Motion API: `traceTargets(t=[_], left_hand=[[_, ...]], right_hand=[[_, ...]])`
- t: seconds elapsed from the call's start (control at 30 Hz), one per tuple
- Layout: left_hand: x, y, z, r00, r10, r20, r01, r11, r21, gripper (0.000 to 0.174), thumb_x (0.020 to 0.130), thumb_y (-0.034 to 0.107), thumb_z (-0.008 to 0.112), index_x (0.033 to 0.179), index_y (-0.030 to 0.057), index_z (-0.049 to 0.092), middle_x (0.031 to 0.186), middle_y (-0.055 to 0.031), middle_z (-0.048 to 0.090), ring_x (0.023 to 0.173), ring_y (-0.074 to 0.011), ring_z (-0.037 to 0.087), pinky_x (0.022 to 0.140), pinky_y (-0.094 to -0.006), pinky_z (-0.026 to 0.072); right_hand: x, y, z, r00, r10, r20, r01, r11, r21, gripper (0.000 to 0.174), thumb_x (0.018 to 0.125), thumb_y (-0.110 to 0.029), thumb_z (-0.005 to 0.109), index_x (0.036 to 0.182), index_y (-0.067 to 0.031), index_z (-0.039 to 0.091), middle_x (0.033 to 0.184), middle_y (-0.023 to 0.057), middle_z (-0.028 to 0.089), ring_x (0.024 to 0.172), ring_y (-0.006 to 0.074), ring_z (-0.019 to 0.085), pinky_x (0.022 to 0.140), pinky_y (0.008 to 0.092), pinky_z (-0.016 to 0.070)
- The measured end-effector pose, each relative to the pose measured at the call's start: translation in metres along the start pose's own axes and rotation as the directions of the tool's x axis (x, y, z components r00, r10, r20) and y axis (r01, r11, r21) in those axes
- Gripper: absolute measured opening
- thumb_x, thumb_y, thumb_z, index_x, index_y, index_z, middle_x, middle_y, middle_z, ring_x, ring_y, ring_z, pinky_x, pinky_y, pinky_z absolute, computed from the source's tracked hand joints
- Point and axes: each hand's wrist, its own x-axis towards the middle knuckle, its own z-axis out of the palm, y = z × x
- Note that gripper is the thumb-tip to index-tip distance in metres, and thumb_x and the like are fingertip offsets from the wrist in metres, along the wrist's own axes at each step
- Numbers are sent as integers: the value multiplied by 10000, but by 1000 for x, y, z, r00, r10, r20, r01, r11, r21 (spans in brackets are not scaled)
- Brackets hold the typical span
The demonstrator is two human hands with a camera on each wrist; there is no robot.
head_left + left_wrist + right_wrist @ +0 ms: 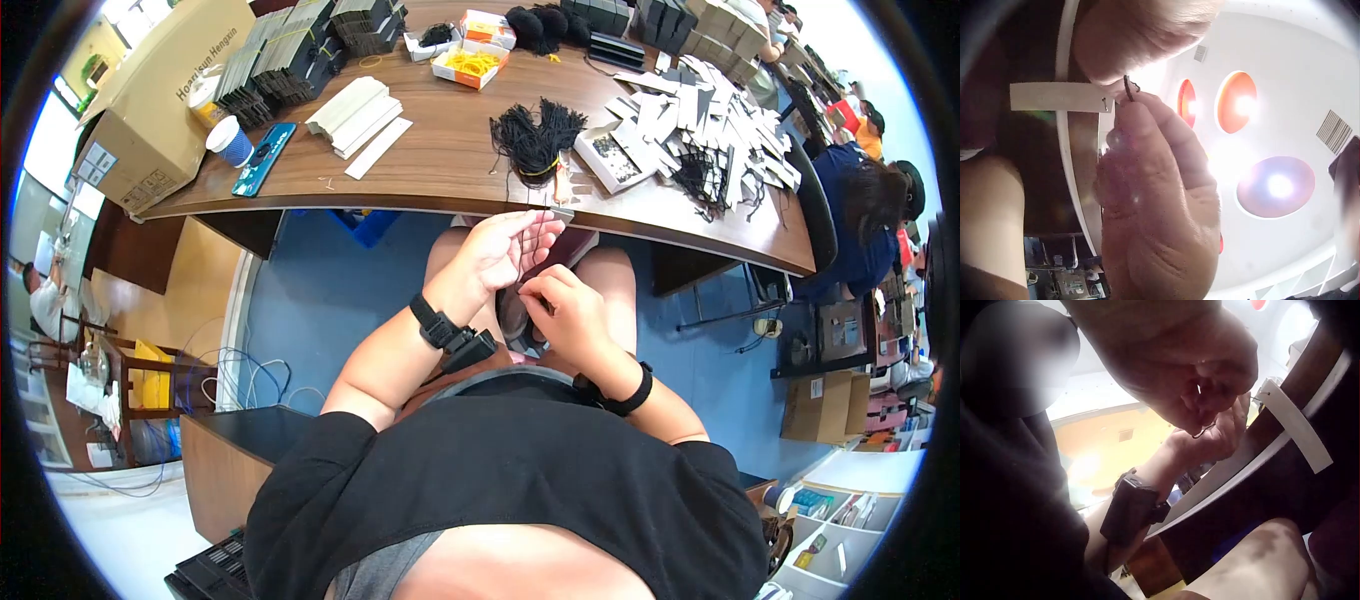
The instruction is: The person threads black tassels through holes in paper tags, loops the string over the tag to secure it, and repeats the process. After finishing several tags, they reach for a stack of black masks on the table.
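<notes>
Just off the table's front edge, my left hand point(505, 252) is turned palm up, its fingers bent around a thin black cord point(520, 250). My right hand point(568, 312), lower and to the right, pinches the cord's end between thumb and forefinger. In the left wrist view a short loop of cord point(1127, 89) sticks out at those fingertips. A pale hang tag point(1054, 97), strung through a hole at one end, hangs beyond the hands. The same tag point(1297, 428) shows in the right wrist view beside the left fingers.
On the table lie a bundle of black cords point(537, 140), a heap of pale tags point(700, 120), a small white box point(612, 160) and a strip stack point(355, 115). A paper cup point(229, 142) stands left by a carton point(150, 110). Yellow bands fill an orange-white box point(470, 66).
</notes>
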Motion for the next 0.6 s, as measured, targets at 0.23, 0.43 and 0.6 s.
traceTargets(t=[0.23, 0.43, 0.6], left_hand=[[-10, -9, 14, 1000, 19, -24, -17, 998, 62, 225, 949, 188, 479, 1048, 11, 577, 773, 5, 552, 599, -53, 463, 500, -173, 406], [-16, -13, 17, 999, 53, 6, -53, 985, 166, 193, 951, 203, 485, 932, 32, 573, 663, 49, 432, 511, -21, 319, 413, -155, 253], [-27, -18, 32, 998, 56, 10, -56, 934, 353, 197, 940, 193, 509, 888, 27, 601, 617, 76, 381, 485, -11, 273, 409, -163, 206]], right_hand=[[-12, 4, 5, 996, 51, 79, -58, 993, 99, 53, 752, -82, 653, 791, -84, 618, 762, 87, 578, 673, 272, 606, 581, 340, 492], [-10, 9, -9, 926, 302, 224, -370, 842, 392, 91, 796, -96, 651, 851, -27, 628, 780, 55, 627, 680, 148, 604, 597, 286, 481], [16, 39, -27, 955, 267, -130, -176, 863, 474, 220, 834, -88, 647, 1037, -4, 644, 845, 17, 621, 700, 69, 558, 630, 211, 458]])
